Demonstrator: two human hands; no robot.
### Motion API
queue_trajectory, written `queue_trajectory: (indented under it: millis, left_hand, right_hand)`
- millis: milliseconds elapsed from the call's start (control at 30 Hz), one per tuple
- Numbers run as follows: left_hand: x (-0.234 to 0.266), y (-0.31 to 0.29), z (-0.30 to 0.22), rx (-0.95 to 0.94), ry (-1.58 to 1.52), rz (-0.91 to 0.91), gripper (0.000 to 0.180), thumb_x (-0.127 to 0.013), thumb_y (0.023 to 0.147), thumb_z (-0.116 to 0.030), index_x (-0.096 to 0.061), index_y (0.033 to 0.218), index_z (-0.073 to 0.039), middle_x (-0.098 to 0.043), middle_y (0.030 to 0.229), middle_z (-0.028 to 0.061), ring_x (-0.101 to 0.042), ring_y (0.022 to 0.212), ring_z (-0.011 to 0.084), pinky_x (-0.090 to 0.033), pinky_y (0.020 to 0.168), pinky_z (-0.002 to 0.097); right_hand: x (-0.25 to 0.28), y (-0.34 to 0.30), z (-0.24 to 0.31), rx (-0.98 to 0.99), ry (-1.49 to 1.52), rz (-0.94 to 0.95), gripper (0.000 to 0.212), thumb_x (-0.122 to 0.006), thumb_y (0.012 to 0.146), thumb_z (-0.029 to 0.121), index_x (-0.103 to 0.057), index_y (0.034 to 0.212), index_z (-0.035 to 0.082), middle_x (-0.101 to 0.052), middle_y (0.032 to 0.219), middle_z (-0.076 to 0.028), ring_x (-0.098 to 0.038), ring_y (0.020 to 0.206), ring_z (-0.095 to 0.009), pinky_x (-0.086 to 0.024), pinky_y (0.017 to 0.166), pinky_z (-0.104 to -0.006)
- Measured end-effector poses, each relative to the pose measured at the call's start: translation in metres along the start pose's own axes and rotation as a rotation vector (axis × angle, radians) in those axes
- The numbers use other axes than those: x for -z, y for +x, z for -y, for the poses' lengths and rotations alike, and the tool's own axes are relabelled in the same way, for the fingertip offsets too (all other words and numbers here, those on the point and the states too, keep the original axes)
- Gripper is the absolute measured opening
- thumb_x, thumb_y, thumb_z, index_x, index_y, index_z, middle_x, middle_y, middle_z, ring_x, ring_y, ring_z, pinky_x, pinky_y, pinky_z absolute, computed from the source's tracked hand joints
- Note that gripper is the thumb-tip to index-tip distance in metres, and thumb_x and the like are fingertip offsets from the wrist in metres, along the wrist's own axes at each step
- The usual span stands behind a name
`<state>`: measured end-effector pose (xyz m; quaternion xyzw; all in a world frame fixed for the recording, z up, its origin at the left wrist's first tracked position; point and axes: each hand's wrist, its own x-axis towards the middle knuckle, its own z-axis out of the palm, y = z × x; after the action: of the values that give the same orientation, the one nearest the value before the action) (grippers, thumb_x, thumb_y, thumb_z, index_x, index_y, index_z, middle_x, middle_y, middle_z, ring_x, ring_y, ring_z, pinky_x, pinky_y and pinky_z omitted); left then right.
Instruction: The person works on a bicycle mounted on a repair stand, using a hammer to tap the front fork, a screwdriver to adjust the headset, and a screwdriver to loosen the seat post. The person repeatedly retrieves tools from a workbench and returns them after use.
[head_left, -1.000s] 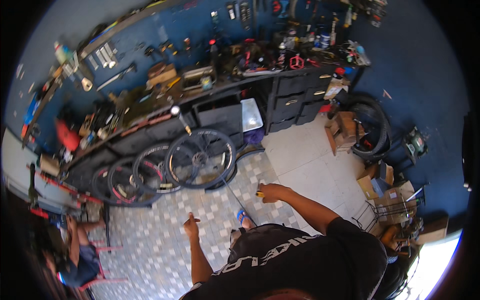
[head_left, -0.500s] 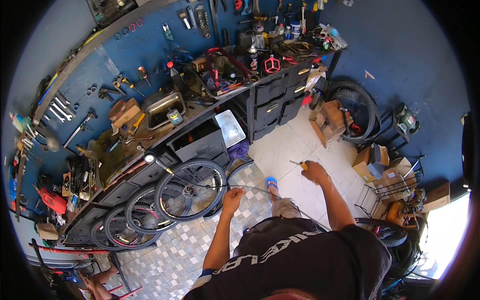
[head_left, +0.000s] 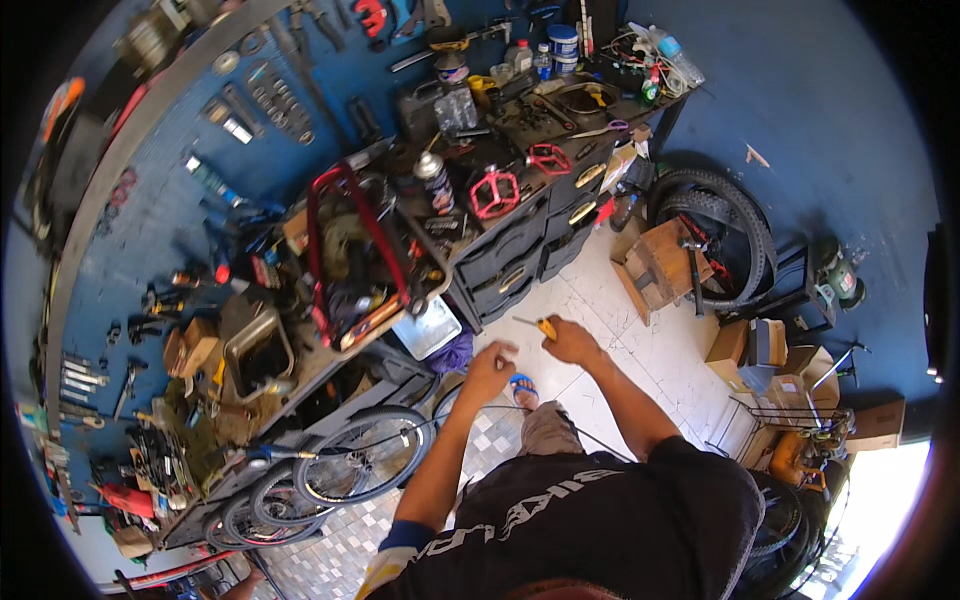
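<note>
My right hand (head_left: 573,341) is closed around the yellow handle of a screwdriver-like tool (head_left: 546,328), its thin metal shaft pointing left. Beside it, to the left, my left hand (head_left: 486,372) is raised with its fingers loosely bent and apart; nothing shows in it. A thin dark hose (head_left: 590,436) runs behind my left forearm, across the front of my legs. It leads left to an inflator (head_left: 268,453) by the bike wheels. The nearest bicycle wheel (head_left: 366,456) leans against the others under the bench.
Ahead stands a cluttered workbench (head_left: 322,362) with a red frame-shaped piece (head_left: 372,235), red pedals (head_left: 494,193) and a spray can (head_left: 434,182). Tools hang on the blue wall. At the right are tyres (head_left: 752,222), cardboard boxes (head_left: 655,262) and a wire rack (head_left: 745,420).
The view has shifted closer to the bench and drawers. My left hand has risen off the hose and come nearer to my right hand, which still holds the yellow-handled tool.
</note>
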<state>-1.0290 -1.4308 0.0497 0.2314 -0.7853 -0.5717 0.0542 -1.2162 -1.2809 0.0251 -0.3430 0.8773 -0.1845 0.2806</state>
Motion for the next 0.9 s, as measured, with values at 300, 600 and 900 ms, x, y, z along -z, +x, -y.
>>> queue_trajectory:
  millis: [300, 600, 900]
  left_hand:
    - [0.036, 0.407, -0.108, -0.333, 0.222, -0.202, 0.027, -0.058, 0.083, 0.007, -0.074, 0.1, -0.005, -0.074, 0.092, 0.0136, -0.072, 0.088, 0.0247, -0.055, 0.077, 0.0354]
    - [0.04, 0.596, -0.129, -0.347, 0.423, -0.328, 0.018, -0.064, 0.084, -0.001, -0.075, 0.097, -0.008, -0.076, 0.087, 0.0126, -0.075, 0.087, 0.0277, -0.058, 0.078, 0.0383]
    - [0.006, 0.531, -0.142, -0.587, 0.447, -0.637, 0.031, -0.067, 0.09, -0.008, -0.066, 0.121, -0.003, -0.07, 0.118, 0.0195, -0.064, 0.116, 0.0393, -0.05, 0.095, 0.0472]
  right_hand:
    - [0.023, -0.024, -0.13, -0.408, 0.145, 0.045, 0.052, -0.066, 0.086, 0.025, -0.056, 0.133, 0.005, -0.071, 0.111, -0.027, -0.069, 0.106, -0.043, -0.055, 0.092, -0.051]
    - [0.008, -0.066, -0.202, -0.649, 0.297, -0.15, 0.047, -0.064, 0.087, 0.023, -0.06, 0.129, 0.004, -0.07, 0.098, -0.032, -0.068, 0.095, -0.05, -0.055, 0.081, -0.054]
    - [0.131, 0.097, -0.188, -0.383, 0.586, -0.445, 0.063, -0.069, 0.086, 0.024, -0.05, 0.142, 0.004, -0.067, 0.115, -0.031, -0.066, 0.111, -0.045, -0.052, 0.095, -0.0454]
